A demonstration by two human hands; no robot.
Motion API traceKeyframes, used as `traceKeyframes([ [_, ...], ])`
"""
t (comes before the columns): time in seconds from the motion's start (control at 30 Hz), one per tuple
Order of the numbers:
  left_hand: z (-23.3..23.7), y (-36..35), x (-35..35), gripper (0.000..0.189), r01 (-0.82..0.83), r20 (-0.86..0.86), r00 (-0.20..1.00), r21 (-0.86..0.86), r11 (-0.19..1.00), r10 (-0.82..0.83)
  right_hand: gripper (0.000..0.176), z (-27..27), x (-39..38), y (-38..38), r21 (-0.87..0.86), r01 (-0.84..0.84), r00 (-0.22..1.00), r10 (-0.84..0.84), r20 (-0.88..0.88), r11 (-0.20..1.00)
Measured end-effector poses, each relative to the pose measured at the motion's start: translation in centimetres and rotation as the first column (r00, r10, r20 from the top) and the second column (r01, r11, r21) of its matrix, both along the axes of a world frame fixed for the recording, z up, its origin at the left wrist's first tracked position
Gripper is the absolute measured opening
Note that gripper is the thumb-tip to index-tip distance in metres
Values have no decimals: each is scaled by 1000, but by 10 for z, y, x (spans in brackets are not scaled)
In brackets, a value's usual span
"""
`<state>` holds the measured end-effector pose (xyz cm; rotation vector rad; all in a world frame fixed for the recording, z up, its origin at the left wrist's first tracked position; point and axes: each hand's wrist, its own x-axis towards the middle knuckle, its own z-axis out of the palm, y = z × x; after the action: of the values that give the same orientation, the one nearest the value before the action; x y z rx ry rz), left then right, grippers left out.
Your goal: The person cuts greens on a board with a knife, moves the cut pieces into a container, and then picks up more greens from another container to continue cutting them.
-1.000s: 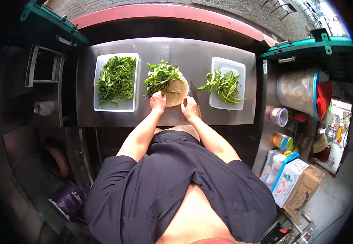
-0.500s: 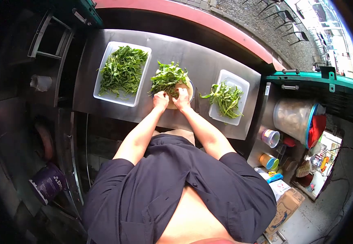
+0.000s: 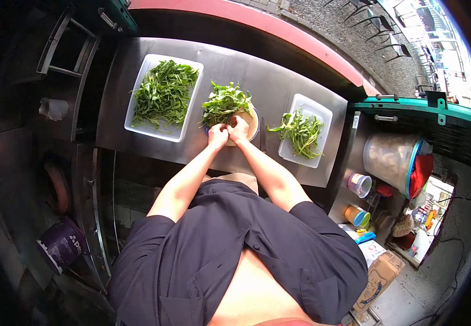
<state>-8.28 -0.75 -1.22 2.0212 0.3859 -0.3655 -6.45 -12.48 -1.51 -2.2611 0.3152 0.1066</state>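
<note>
A heap of leafy greens (image 3: 225,103) lies on a round pale board (image 3: 254,126) in the middle of the metal table. At the heap's near edge, my left hand (image 3: 218,135) and my right hand (image 3: 238,130) meet with bent fingers. Both look closed on the stems of the greens, though the fingertips are partly hidden. To the left, a white plastic tray (image 3: 130,130) holds a large pile of greens (image 3: 165,92). A smaller white tray (image 3: 325,117) on the right holds a smaller bunch (image 3: 302,133), some stems hanging over its rim.
A slim dark object, perhaps a knife (image 3: 263,135), lies just right of the board. The steel table (image 3: 192,155) ends close to my body. Right of it stand a big clear tub (image 3: 390,157), small containers (image 3: 359,185) and a cardboard box (image 3: 379,277). A purple bucket (image 3: 61,245) sits lower left.
My hands have come closer together and now meet at the near edge of the heap. The right hand shifted slightly left and the left hand slightly right. The trays stay put.
</note>
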Motion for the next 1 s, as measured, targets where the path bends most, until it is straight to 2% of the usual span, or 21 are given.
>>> traceKeyframes([
  [0.03,-3,-2,-1,29,-26,-27,999,-49,998,25,34,3,1,3,-1,2,1000,-2,2,1000],
  [0.1,0,-4,-5,29,-50,-56,997,-98,994,44,33,7,-2,6,148,133,988,-119,-101,980],
  [0.17,11,-4,-5,30,-59,-26,998,-121,991,56,36,8,-2,7,149,155,982,-136,-128,977],
  [0.23,9,-7,-5,30,-64,33,997,-72,995,66,39,3,-1,7,148,174,976,-151,-155,973],
  [0.27,8,-7,-6,31,-75,91,993,-22,997,77,39,1,1,8,215,218,966,-179,-187,952],
  [0.33,28,-6,0,31,-78,82,993,-25,997,80,39,4,3,13,280,260,954,-202,-220,924],
  [0.4,54,-2,8,30,-84,110,990,-47,995,88,36,18,5,18,485,367,930,-293,-223,794],
  [0.5,65,5,26,31,-90,159,983,-3,996,89,33,21,20,25,588,389,921,-311,-234,709],
  [0.57,67,11,38,33,-89,141,987,48,995,81,33,22,34,29,556,403,915,-332,-229,727],
  [0.63,55,16,45,34,-65,185,981,36,997,57,33,18,45,33,427,485,872,-380,-309,764],
  [0.73,48,25,48,32,16,151,988,28,999,-20,32,17,50,34,401,560,820,-418,-391,725],
  [0.77,46,27,47,32,15,150,988,29,999,-20,32,18,48,31,402,560,820,-417,-391,724],
  [0.83,40,31,42,31,-56,205,977,-27,998,60,32,18,38,21,568,468,883,-383,-272,677],
  [0.87,36,31,40,28,-87,288,953,-50,995,98,33,17,34,18,444,458,888,-421,-186,770],
  [0.9,39,32,38,28,-85,286,953,-49,995,95,33,16,28,14,444,462,886,-424,-188,768],
  [0.97,57,28,29,24,-149,322,931,-102,984,175,35,12,11,6,164,531,843,-499,-201,831],
  [1.0,60,23,23,21,-145,335,928,-82,986,165,36,8,5,4,104,542,829,-510,-231,834],
])
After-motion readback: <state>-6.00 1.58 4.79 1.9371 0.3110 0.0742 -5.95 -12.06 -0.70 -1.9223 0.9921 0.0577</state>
